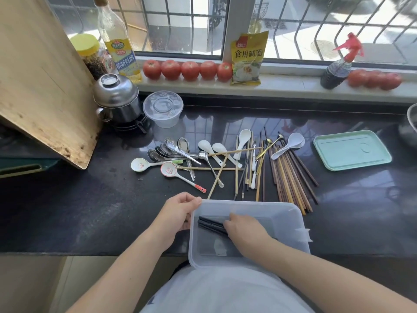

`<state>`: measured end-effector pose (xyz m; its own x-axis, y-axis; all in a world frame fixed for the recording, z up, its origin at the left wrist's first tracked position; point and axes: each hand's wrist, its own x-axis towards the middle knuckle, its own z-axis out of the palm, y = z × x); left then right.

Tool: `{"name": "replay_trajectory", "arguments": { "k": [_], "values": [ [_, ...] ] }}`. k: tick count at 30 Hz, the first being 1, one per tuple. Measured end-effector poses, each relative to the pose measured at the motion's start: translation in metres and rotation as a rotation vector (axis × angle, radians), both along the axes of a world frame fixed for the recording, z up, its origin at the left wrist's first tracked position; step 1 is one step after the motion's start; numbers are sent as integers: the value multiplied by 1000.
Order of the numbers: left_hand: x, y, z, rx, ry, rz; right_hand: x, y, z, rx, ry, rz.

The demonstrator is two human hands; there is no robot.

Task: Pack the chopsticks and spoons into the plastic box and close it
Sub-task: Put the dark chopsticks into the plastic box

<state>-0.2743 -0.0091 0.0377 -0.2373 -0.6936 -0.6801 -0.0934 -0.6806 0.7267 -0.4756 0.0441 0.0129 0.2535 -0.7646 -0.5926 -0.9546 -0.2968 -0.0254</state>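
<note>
A clear plastic box (291, 220) sits at the front edge of the dark counter. My left hand (178, 211) grips its left rim. My right hand (244, 229) reaches inside the box and holds a bundle of black chopsticks (209, 224) lying on the box floor. Behind the box lies a pile of wooden chopsticks (291, 179), with white ceramic spoons (291, 143) and metal spoons (171, 152) scattered to their left. The box's mint-green lid (352, 152) lies flat at the right.
A wooden cutting board (42, 75) leans at the left beside a steel pot (117, 98) and a round clear container (163, 109). Tomatoes (189, 70), an oil bottle (117, 39), a yellow packet (247, 57) and a spray bottle (338, 66) line the windowsill.
</note>
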Motion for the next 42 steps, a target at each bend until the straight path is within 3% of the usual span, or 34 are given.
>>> {"name": "replay_trajectory", "arguments": {
  "k": [6,9,12,14,16,21,26,31,33,35,39,42],
  "values": [
    [0,2,0,1,0,3,0,-4,3,-105,-13,157],
    [-1,2,0,-2,-7,8,-17,-9,23,-435,-248,246],
    [-1,3,-1,0,-8,20,-38,-42,49,-692,-398,-83],
    [-1,4,-1,-1,-23,21,-58,-85,45,-558,-369,-489],
    [-2,3,-2,-14,-44,26,-75,-126,28,-354,-312,-737],
    [-5,5,-1,-25,-83,38,-74,-167,-12,-141,-220,-974],
    [-8,6,4,-36,-151,46,-59,-168,-20,-120,-137,-1036],
    [-8,5,7,-37,-137,50,-82,-175,-15,-3,-319,-1127],
    [-8,6,8,-39,-120,48,-96,-167,-5,60,-567,-1392],
    [-8,7,10,-39,-104,45,-109,-151,12,86,-693,-1547],
    [-5,5,9,-41,-87,23,-125,-114,57,-72,-897,-1423],
    [-4,3,7,-48,-79,0,-107,-80,89,-419,-820,-832]
  ]
}}
